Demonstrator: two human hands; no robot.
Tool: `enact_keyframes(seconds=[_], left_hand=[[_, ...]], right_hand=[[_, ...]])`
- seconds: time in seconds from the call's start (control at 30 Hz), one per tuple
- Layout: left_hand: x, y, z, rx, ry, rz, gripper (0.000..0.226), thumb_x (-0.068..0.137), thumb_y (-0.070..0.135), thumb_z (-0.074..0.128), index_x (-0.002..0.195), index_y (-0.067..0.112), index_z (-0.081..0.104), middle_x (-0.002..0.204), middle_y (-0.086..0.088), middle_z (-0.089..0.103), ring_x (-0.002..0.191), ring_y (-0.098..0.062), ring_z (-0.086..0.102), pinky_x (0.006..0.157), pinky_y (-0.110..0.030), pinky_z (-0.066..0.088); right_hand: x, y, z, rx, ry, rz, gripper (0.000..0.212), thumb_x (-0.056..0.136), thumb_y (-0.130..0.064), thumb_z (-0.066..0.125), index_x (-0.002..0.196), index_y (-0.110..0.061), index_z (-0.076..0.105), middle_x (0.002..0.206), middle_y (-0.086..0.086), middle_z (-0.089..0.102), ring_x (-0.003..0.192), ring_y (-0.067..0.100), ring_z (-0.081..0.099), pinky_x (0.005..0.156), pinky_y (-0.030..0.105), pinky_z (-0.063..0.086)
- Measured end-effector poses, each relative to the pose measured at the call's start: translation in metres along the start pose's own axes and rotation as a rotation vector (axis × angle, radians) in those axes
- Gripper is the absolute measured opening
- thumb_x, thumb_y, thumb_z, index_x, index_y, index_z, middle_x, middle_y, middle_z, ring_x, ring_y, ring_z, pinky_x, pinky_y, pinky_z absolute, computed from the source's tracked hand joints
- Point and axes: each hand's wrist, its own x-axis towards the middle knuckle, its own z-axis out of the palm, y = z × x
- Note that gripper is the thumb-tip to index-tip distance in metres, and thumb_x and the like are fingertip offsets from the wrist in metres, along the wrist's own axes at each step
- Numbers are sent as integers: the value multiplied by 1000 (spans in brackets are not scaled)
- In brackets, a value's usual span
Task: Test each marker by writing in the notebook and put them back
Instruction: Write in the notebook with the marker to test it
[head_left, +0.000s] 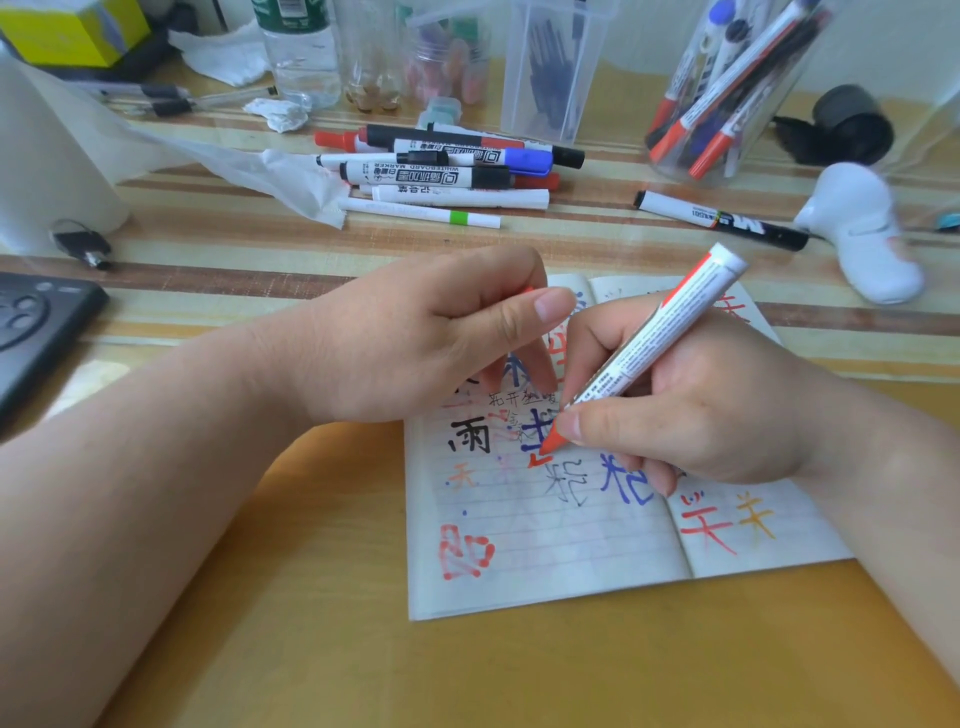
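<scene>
- Here the right hand (701, 410) pinches the red marker (660, 338) between thumb and fingers, tip on the notebook (545, 545) mid-frame.
- The left hand (415, 338) curls round a red cap (527, 289).

uncapped red marker (649, 348) tilted, tip touching the left page of the open lined notebook (545, 545), flat on the near desk (311, 649), full of coloured characters. capped markers (447, 166) piled beyond; more in a clear jar (727, 88) far right.

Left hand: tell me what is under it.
Under the left hand lies the open notebook; its fingers touch the upper page. A sliver of red shows at the knuckles, too little to identify. The writing beneath the fingers is covered.
</scene>
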Motion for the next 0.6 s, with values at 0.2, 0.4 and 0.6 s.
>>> enact_keyframes(seconds=[0.2, 0.4, 0.6], left_hand=[[0, 2, 0, -3, 8, 2, 34, 101, 46, 43, 88, 19, 58, 81, 16, 73, 74, -19, 67, 69, -24, 51], [0, 1, 0, -10, 6, 4, 36, 101, 49, 43, 89, 19, 58, 82, 15, 73, 73, -21, 68, 68, -28, 53], [1, -1, 1, -19, -5, 4, 35, 100, 52, 42, 88, 22, 57, 89, 11, 76, 74, -20, 68, 71, -30, 53]], right_hand=[[0, -1, 0, -10, -46, -35, 14, 69, -20, 73, 71, -10, 64, 45, -2, 54, 36, 11, 52, 40, 21, 39], [-1, -1, -1, 23, -59, -18, 16, 71, -21, 74, 76, -8, 65, 48, 1, 56, 37, 12, 54, 38, 24, 42], [1, -1, 0, -20, -35, -20, 10, 69, -20, 71, 71, -13, 64, 45, -3, 55, 36, 15, 55, 41, 29, 43]])
